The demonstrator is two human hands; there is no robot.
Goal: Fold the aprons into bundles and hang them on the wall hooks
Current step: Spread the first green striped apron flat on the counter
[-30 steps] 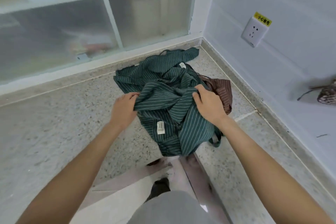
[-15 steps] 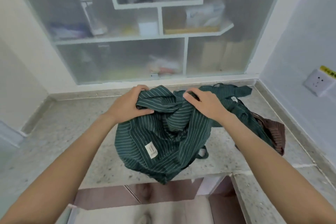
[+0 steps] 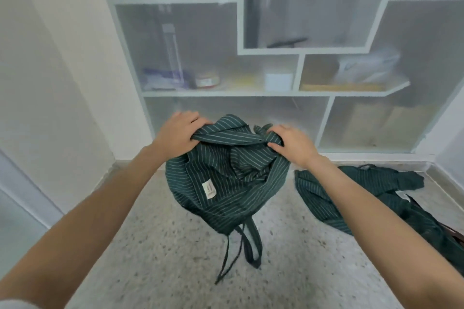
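Both hands are up: the left hand [image 3: 179, 133] and the right hand [image 3: 292, 144] each clutch the top edge of the apron [image 3: 226, 178], lifted above the counter. Its straps [image 3: 247, 246] dangle and could snag or tangle. A second apron [image 3: 351, 193] sprawls toward the counter's right edge, crowding the folding space.

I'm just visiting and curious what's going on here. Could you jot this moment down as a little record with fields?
activity: lifting a green striped apron for folding
left hand: fingers grip the apron's top edge
right hand: fingers grip the top edge opposite
apron straps: dangling toward the floor
second green apron: lying on the speckled floor, right
background: frosted shelf unit
wall hooks: not in view
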